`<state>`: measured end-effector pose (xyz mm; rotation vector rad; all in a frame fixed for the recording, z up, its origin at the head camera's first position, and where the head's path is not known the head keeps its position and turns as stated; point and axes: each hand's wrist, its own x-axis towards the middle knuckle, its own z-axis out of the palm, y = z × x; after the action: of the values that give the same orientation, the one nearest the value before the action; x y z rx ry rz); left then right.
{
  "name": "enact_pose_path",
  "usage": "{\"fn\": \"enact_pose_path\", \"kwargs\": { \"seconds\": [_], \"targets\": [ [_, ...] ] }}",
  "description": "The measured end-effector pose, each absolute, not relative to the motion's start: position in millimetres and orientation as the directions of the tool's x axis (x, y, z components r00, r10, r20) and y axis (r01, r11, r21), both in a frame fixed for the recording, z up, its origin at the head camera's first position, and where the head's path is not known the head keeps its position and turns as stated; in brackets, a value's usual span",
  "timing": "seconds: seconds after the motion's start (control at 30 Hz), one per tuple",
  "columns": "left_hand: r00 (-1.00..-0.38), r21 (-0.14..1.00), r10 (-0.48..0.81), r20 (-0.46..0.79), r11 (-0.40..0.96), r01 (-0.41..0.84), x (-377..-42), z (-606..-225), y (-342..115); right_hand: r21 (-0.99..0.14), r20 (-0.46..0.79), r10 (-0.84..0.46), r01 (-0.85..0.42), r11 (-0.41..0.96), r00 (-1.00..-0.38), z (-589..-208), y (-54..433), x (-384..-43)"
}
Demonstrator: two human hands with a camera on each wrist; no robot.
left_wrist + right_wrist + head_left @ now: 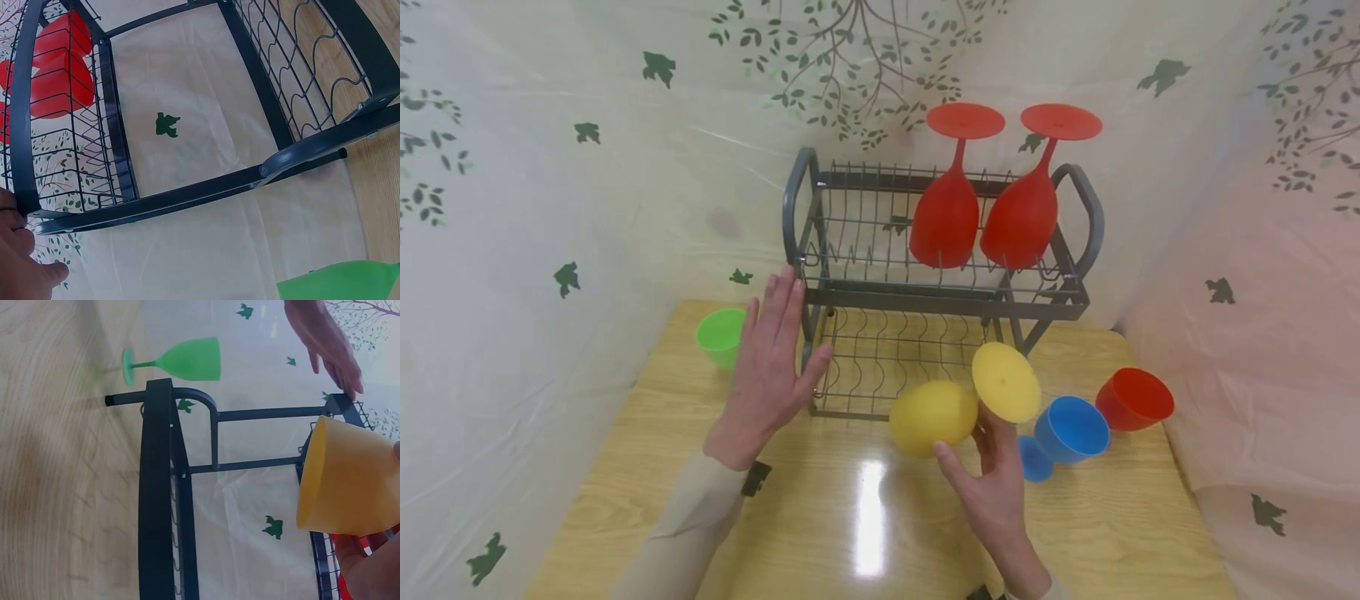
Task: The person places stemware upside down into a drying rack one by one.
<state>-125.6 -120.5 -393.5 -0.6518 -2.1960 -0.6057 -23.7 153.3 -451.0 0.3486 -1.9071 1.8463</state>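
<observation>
My right hand (996, 496) holds a yellow plastic goblet (931, 418) in front of the rack's lower tier. The goblet is tilted on its side, its bowl to the left and its round foot at the upper right. In the right wrist view, the yellow bowl (353, 481) shows its open rim pointing left. My left hand (766, 367) rests with straight fingers against the left side of the dark two-tier dish rack (940, 303). Two red goblets (946, 221) stand upside down in the upper tier, feet upward.
A green goblet (719, 335) stands upright left of the rack, partly behind my left hand. To the right, a blue goblet (1072, 431) and a red goblet (1135, 400) are on the wooden table (1112, 508). Patterned cloth (647, 192) surrounds the table's back and sides.
</observation>
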Motion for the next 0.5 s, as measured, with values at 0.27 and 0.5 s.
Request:
{"fn": "enact_pose_path", "kwargs": {
  "seconds": [0.27,0.5],
  "targets": [
    [-0.602,0.222,0.27,0.752,0.756,0.616,-126,-386,-123,-0.877,0.479,0.123,-0.471,0.09,-0.869,-435,150,-21],
    [-0.617,0.217,0.285,0.734,0.762,0.61,-126,-383,-127,-0.828,0.559,0.098,-0.55,0.105,-0.823,-417,146,-21]
  ]
}}
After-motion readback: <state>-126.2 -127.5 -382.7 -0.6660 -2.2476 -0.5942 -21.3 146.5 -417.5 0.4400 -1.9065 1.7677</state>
